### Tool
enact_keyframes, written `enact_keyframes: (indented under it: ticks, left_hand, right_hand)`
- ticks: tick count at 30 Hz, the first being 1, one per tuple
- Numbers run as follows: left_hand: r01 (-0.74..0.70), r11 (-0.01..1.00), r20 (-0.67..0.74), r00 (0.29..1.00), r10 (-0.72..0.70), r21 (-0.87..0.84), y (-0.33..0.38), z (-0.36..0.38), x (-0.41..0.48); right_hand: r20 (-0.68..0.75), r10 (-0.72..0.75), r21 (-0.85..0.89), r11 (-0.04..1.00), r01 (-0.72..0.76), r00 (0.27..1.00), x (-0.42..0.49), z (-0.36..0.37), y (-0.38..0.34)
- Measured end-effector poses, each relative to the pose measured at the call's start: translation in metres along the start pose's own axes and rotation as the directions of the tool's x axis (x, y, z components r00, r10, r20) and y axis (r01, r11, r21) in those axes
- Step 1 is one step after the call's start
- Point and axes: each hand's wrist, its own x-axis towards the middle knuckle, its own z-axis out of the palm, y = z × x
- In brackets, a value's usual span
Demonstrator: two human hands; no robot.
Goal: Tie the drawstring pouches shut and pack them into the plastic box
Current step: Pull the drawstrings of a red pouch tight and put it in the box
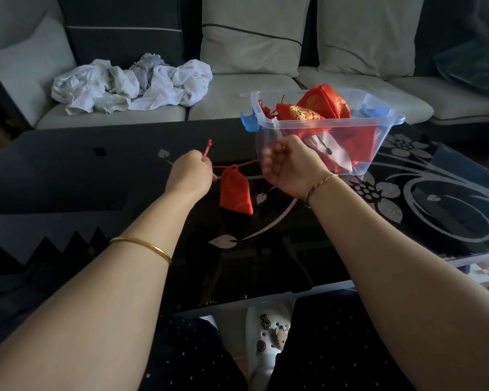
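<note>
the left grip (pixel 191 172) pinches one end of the red drawstring (pixel 247 163), whose knotted tail sticks up past the knuckles. the right grip (pixel 290 165) is curled round the other end, though its fingers are blurred and the cord vanishes behind them. the string runs taut between the two grips. the small red pouch (pixel 235 193) hangs from its middle, below and between them, with its neck gathered. whether its bottom touches the dark glass worktop (pixel 68 179) is hard to tell. just beyond the right grip, partly hidden by it, stands the clear plastic box (pixel 390 119). it holds several gold-patterned red pouches (pixel 322 103) and something white. far beyond the left grip, white cloth (pixel 130 83) lies heaped on a sofa (pixel 237 97).
</note>
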Motion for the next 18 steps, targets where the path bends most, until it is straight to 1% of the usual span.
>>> enact_keyframes:
  ticks: [1, 2, 3, 5, 6, 7, 8, 9, 10, 12, 13, 15, 18]
  left_hand:
    - [0.086, 0.988, 0.013, 0.996, -0.085, -0.128, 0.002, -0.001, -0.001]
    - [0.163, 0.941, 0.053, 0.987, -0.154, -0.297, 0.005, -0.004, -0.003]
    - [0.201, 0.864, 0.106, 0.979, -0.171, -0.461, 0.01, -0.006, -0.006]
    - [0.179, 0.703, 0.168, 0.982, -0.085, -0.689, 0.019, -0.007, -0.01]
    - [0.155, 0.62, 0.168, 0.985, -0.037, -0.769, 0.023, -0.008, -0.01]
    - [0.138, 0.56, 0.156, 0.988, -0.017, -0.817, 0.026, -0.008, -0.01]
    - [0.13, 0.536, 0.143, 0.99, -0.017, -0.834, 0.027, -0.009, -0.009]
    - [0.125, 0.554, 0.135, 0.991, -0.022, -0.823, 0.026, -0.009, -0.007]
    - [0.123, 0.605, 0.14, 0.99, -0.02, -0.787, 0.024, -0.009, -0.005]
    - [0.13, 0.718, 0.194, 0.981, 0.007, -0.684, 0.02, -0.008, -0.006]
    - [0.129, 0.759, 0.228, 0.973, 0.025, -0.638, 0.018, -0.007, -0.006]
    - [0.111, 0.814, 0.275, 0.959, 0.061, -0.57, 0.017, -0.006, -0.009]
    - [0.032, 0.901, 0.307, 0.945, 0.114, -0.433, 0.018, -0.005, -0.008]
  right_hand:
    - [-0.06, 0.008, -0.061, 0.998, -0.012, 0.998, 0.001, -0.005, 0.001]
    - [-0.118, 0.013, -0.14, 0.99, -0.029, 0.993, 0.003, -0.011, 0.004]
    - [-0.166, 0.014, -0.215, 0.975, -0.05, 0.986, 0.005, -0.016, 0.008]
    - [-0.213, 0.001, -0.289, 0.955, -0.064, 0.977, 0.007, -0.02, 0.014]
    - [-0.211, -0.012, -0.296, 0.954, -0.052, 0.977, 0.008, -0.019, 0.014]
    - [-0.2, -0.024, -0.298, 0.954, -0.037, 0.98, 0.008, -0.015, 0.014]
    - [-0.186, -0.04, -0.302, 0.953, -0.018, 0.982, 0.007, -0.012, 0.012]
    - [-0.175, -0.059, -0.306, 0.952, 0.002, 0.983, 0.005, -0.008, 0.009]
    - [-0.168, -0.078, -0.305, 0.952, 0.023, 0.983, 0.005, -0.006, 0.007]
    - [-0.152, -0.115, -0.281, 0.957, 0.069, 0.982, 0.004, -0.005, 0.003]
    - [-0.135, -0.136, -0.262, 0.96, 0.097, 0.982, 0.004, -0.004, 0.001]
    - [-0.082, -0.178, -0.243, 0.958, 0.154, 0.981, 0.003, 0.0, -0.004]
    - [-0.027, -0.236, -0.276, 0.936, 0.22, 0.971, -0.001, 0.013, -0.009]
